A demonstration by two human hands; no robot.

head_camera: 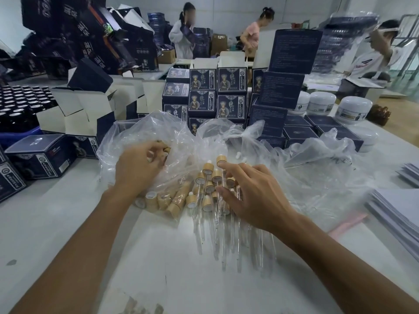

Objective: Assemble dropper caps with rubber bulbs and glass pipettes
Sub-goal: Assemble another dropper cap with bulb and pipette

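Note:
A heap of assembled droppers (209,185), bamboo caps with white bulbs and glass pipettes (217,241), lies on the white table (158,257) at the centre. My right hand (251,192) rests spread over this heap, index fingertip touching one bamboo cap (221,160). To the left, loose bamboo caps (158,200) lie inside a clear plastic bag (136,132). My left hand (138,165) reaches into that bag, its curled fingers gripping a cap (167,150). A couple of white rubber bulbs (238,155) lie further back under another plastic bag.
Stacked dark blue product boxes (204,96) stand behind the bags, open cartons (74,114) and a tray of dark bottles (20,103) to the left. White jars (353,107) and paper stacks (396,207) are at the right. Three people work at the back.

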